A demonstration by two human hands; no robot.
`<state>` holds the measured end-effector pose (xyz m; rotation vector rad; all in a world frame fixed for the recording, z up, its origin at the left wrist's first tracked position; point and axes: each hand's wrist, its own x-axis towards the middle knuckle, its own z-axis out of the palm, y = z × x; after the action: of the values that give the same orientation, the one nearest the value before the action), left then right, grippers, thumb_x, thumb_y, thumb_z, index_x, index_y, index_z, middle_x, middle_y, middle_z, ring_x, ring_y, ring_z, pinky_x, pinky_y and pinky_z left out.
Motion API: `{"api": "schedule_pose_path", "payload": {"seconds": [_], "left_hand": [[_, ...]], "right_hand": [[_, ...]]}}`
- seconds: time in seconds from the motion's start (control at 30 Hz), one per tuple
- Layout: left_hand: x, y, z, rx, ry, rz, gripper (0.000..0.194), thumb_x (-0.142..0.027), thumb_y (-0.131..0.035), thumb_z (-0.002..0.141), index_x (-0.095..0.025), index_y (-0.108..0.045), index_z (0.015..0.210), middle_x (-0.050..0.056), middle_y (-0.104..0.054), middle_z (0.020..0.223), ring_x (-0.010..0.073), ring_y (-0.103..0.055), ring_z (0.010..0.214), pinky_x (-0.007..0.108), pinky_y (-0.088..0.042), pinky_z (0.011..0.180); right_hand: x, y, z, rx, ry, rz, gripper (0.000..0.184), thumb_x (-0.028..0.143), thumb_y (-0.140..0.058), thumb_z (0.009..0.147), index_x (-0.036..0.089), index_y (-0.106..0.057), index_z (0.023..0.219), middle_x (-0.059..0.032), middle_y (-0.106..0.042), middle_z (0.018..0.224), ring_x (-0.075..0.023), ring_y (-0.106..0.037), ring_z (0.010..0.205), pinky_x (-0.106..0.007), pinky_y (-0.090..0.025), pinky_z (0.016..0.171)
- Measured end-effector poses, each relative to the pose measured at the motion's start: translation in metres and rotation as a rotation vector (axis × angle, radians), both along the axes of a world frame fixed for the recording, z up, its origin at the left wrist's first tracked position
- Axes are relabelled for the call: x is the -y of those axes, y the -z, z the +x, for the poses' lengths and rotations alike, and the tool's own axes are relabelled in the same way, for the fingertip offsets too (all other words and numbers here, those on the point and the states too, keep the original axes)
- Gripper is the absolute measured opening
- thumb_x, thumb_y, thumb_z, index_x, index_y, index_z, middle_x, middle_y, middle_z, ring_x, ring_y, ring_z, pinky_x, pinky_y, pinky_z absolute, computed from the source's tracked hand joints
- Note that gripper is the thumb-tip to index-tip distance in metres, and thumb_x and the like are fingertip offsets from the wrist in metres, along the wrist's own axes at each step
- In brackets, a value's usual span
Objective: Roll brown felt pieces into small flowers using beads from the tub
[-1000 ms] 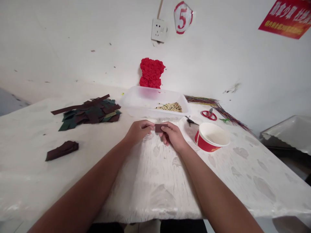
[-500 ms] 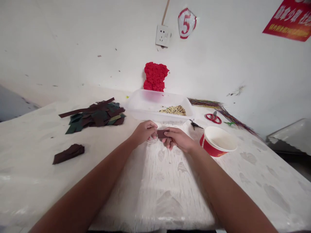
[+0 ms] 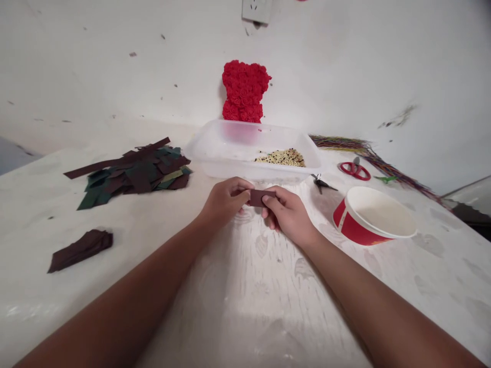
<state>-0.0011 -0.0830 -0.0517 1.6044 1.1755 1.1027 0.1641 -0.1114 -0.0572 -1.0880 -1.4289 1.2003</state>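
Note:
Between my two hands is a small dark brown strip (image 3: 257, 198), thin and flat like crepe paper or cloth. My right hand (image 3: 286, 209) pinches it, with the thumb on its near face and the fingers behind. At the strip's left end, my left hand (image 3: 226, 199) has thumb and fingertips closed on the edge. Both hands are just in front of a translucent plastic tray (image 3: 215, 166), which holds a heap of small pale and dark beads (image 3: 286, 157). A folded dark brown bundle (image 3: 80, 249) lies to the left of my left forearm.
A pile of brown and green strips (image 3: 141, 171) lies at the left. On the right are a red and white paper bucket (image 3: 360, 225), a black clip-like tool (image 3: 322, 183), red-handled scissors (image 3: 355, 171) and thin coloured wires (image 3: 341, 144). Behind the tray stands a red rose-covered figure (image 3: 245, 89).
My view has tilted down and come nearer the table. My left thumb and fingers are now closed against the strip's left end, and my right hand still holds it.

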Motion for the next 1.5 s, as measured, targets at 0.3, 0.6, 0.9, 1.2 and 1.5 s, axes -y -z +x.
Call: {"api": "schedule_pose_path", "payload": {"seconds": [0.3,0.6,0.9,1.2,1.5], "left_hand": [[-0.003,0.005,0.001,0.046,-0.088,0.011,0.017,-0.029,-0.064,0.076,-0.017,-0.067,0.087,0.002,-0.069,0.079,0.0131,-0.062,0.061,0.022,-0.052,0.05],[-0.003,0.001,-0.003,0.12,-0.021,-0.024,0.014,-0.028,-0.064,0.077,-0.015,-0.063,0.081,0.001,-0.064,0.068,0.0136,-0.061,0.065,0.022,-0.051,0.053],[-0.003,0.003,-0.004,0.115,0.018,0.014,0.016,-0.028,-0.063,0.079,-0.017,-0.068,0.09,0.002,-0.066,0.073,0.0152,-0.061,0.07,0.024,-0.051,0.058],[-0.004,0.001,-0.006,0.175,0.014,-0.023,0.022,-0.033,-0.069,0.078,-0.017,-0.068,0.092,0.002,-0.066,0.076,0.0147,-0.061,0.074,0.024,-0.049,0.063],[-0.005,0.002,-0.009,0.255,0.072,-0.076,0.019,-0.032,-0.069,0.078,-0.017,-0.067,0.089,0.002,-0.065,0.077,0.0138,-0.06,0.075,0.024,-0.046,0.064]], "right_hand": [[0.0,0.001,0.002,0.066,-0.068,-0.013,0.017,0.029,-0.051,0.088,0.018,-0.055,0.075,0.0031,-0.059,0.058,-0.0071,-0.047,0.039,-0.02,-0.034,0.039],[-0.005,0.007,-0.002,0.098,0.171,0.065,0.014,0.029,-0.052,0.086,0.02,-0.058,0.077,0.0048,-0.052,0.051,-0.0097,-0.043,0.037,-0.023,-0.032,0.037],[-0.017,-0.001,0.021,0.032,-0.182,-0.069,0.017,0.032,-0.054,0.087,0.018,-0.055,0.077,0.0007,-0.063,0.062,-0.0098,-0.053,0.046,-0.023,-0.04,0.046],[-0.013,0.003,0.013,0.017,-0.092,-0.005,0.018,0.029,-0.052,0.088,0.018,-0.055,0.074,0.0033,-0.06,0.058,-0.0082,-0.049,0.042,-0.021,-0.036,0.043],[-0.012,0.005,0.012,0.052,-0.09,0.016,0.018,0.028,-0.05,0.089,0.019,-0.056,0.074,0.0032,-0.059,0.058,-0.0088,-0.049,0.043,-0.022,-0.038,0.045]]}}
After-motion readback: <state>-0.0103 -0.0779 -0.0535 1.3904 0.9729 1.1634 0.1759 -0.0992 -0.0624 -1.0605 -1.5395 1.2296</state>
